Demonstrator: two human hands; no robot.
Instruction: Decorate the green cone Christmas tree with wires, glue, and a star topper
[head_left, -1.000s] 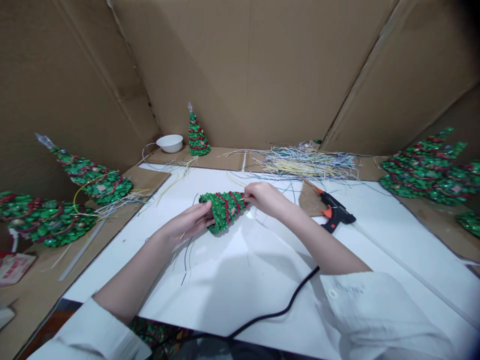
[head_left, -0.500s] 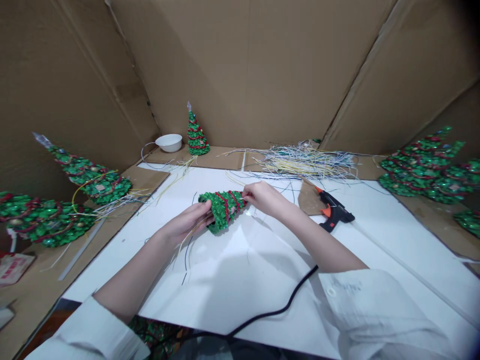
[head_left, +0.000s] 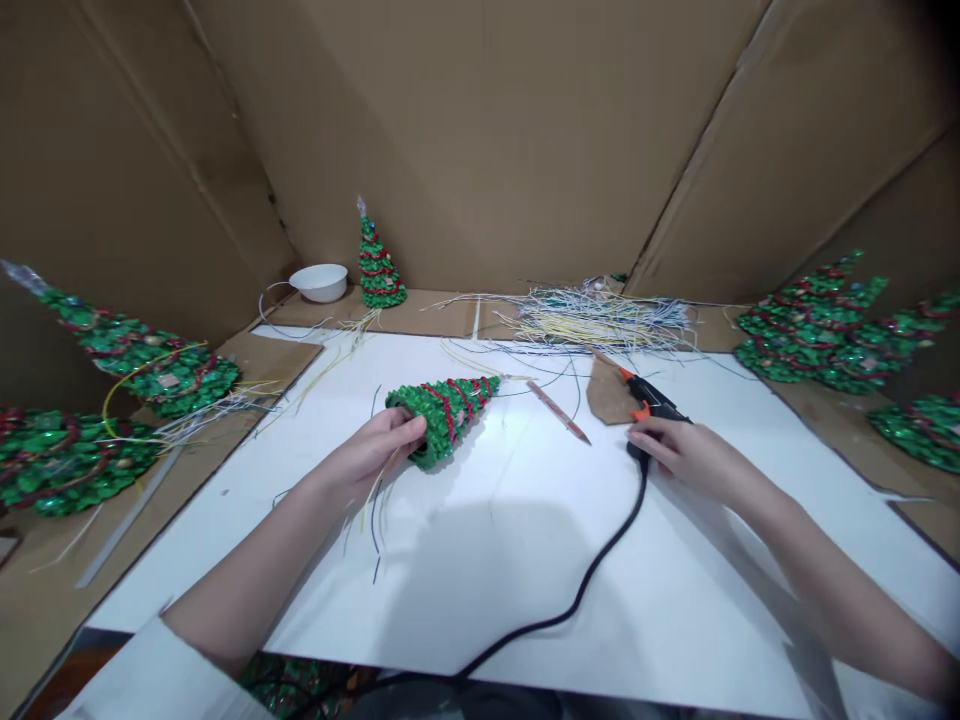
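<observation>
My left hand (head_left: 381, 443) grips the base rim of a small green Christmas tree (head_left: 450, 418) wound with red garland. The tree lies on its side, its tip pointing right, and thin wires trail from its open bottom and its tip. On the right, my right hand (head_left: 682, 450) is closed around the handle of a black and orange glue gun (head_left: 654, 395). Its nozzle points up and left over a brown cardboard piece (head_left: 609, 395), and a black cord (head_left: 581, 590) runs from the handle toward me. Between the hands lies a pinkish pencil-like stick (head_left: 559, 412).
A heap of white, yellow and blue wires (head_left: 607, 318) lies at the back beside cardboard walls. A white bowl (head_left: 320, 285) and a finished-looking tree (head_left: 379, 265) stand back left. More trees line the left side (head_left: 150, 360) and right side (head_left: 795, 325).
My right hand has left the tree's tip and moved right onto the glue gun. The pencil-like stick now shows on the table. My left hand still holds the tree; the view has shifted slightly.
</observation>
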